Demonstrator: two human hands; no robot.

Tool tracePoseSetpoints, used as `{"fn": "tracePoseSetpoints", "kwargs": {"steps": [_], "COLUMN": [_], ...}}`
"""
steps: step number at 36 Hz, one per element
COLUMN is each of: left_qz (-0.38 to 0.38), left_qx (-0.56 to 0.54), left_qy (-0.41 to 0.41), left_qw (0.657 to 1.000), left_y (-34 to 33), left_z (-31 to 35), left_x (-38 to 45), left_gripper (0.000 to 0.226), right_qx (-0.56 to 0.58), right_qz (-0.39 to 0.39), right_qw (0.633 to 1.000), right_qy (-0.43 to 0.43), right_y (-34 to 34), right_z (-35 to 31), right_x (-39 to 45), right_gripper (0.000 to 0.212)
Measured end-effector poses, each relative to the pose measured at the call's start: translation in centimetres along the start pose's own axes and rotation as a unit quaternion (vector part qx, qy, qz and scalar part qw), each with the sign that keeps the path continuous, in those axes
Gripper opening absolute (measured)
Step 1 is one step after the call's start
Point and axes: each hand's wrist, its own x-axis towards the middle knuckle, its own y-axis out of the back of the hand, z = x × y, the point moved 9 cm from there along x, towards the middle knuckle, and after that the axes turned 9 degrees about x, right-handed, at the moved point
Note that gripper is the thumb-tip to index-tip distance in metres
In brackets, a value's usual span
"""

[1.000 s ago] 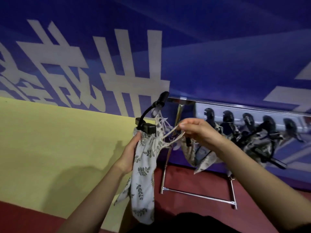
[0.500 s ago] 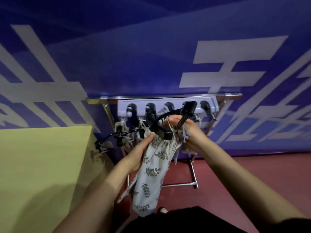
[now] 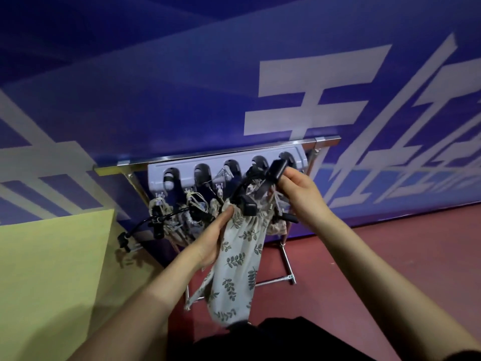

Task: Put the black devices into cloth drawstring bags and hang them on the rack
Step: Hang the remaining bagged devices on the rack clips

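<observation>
A: What is held by the left hand (image 3: 216, 238)?

B: The white cloth drawstring bag printed with green leaf sprigs (image 3: 234, 267) is gripped just below its gathered neck, thumb on the near side and fingers curled round the far side. The bag hangs down from that grip, its bottom end near the lower edge of the view.

A: And the black device with the curved neck (image 3: 256, 196)?

B: It is seen sticking out of the bag's mouth; a blocky black part sits at the gathered opening and the arched neck rises up and to the right. How much of it lies inside the cloth cannot be told.

A: How is the right hand (image 3: 299, 188) placed?

B: Its fingers are curled, and the black head at the upper end of the device is pinched between thumb and fingertips. Pale drawstrings are seen bunched below that hand.

A: Where is all this relative to the chrome metal rack (image 3: 289, 259)?

B: The bag is held directly in front of it. On the rack's pale grey hook board (image 3: 221, 161), several other cloth bags (image 3: 182, 217) with black devices are already hung, against the blue wall with white lettering (image 3: 312, 87).
</observation>
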Motion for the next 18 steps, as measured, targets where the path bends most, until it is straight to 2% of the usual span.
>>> {"fn": "tracePoseSetpoints", "kwargs": {"steps": [3,7,9,10,13,15,18], "left_qz": [-0.019,0.010,0.020,0.011,0.060,0.084,0.078], "left_qx": [-0.053,-0.087,-0.045,-0.013,0.084,0.136,0.184], "left_qy": [-0.021,-0.072,-0.063,-0.059,-0.089,-0.116,-0.189], "left_qw": [0.998,0.994,0.997,0.998,0.991,0.980,0.961], "left_y": [-0.2,-0.1,-0.5,-0.7,-1.4,-1.7,-3.0], "left_z": [0.4,1.6,2.2,2.4,4.4,5.5,8.0], "left_x": [0.1,0.5,0.9,1.2,1.3,1.2,1.3], "left_gripper": [0.036,0.019,0.045,0.050,0.040,0.047,0.047], "right_qx": [-0.038,-0.013,-0.005,-0.001,0.018,0.003,-0.044], "right_qz": [-0.014,-0.076,-0.093,-0.099,-0.101,-0.087,-0.075], "right_qw": [0.997,0.996,0.995,0.995,0.995,0.996,0.996], "right_qy": [0.062,0.034,0.018,0.013,-0.003,-0.006,0.007], "right_y": [-0.7,-1.8,-2.0,-2.1,-1.8,-1.0,0.6], "right_z": [-1.9,-1.1,-0.6,-0.5,-0.8,-1.3,-2.0], "right_x": [-0.4,-0.6,-0.6,-0.7,-0.9,-0.8,-0.7], "right_gripper": [0.026,0.022,0.022,0.022,0.023,0.021,0.019]}}
